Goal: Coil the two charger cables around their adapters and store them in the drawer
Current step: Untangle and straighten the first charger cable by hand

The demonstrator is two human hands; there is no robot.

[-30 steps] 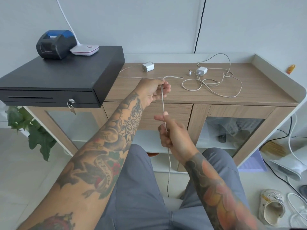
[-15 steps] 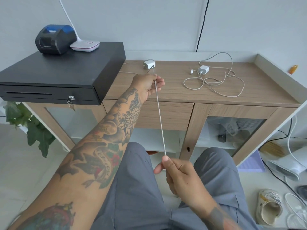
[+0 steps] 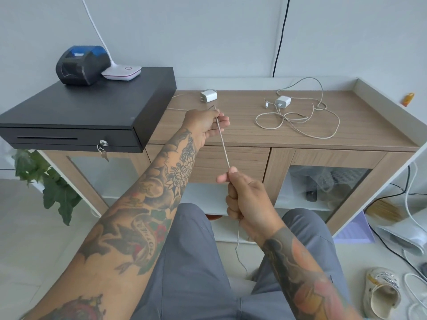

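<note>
A thin white cable (image 3: 223, 145) runs taut between my two hands in front of the wooden cabinet. My left hand (image 3: 205, 124) grips its upper part over the cabinet top, just in front of the first white adapter (image 3: 209, 96). My right hand (image 3: 246, 197) pinches the cable lower down, in front of the shut wooden drawer (image 3: 245, 161), and the loose end hangs below it toward my lap. The second white adapter (image 3: 283, 101) lies further right on the top, with its cable (image 3: 298, 122) sprawled in loose loops.
A black cash drawer (image 3: 87, 112) with a key sits on the cabinet's left end, carrying a small printer (image 3: 79, 64) and a white lamp base (image 3: 121, 71). Raised rims edge the cabinet top (image 3: 358, 125). A plant (image 3: 46, 181), a shoe (image 3: 382, 292) and cables lie on the floor.
My right hand has come back up along the cable toward my left hand, shortening the stretched span; more cable now hangs below it. My left hand stays at the cabinet top.
</note>
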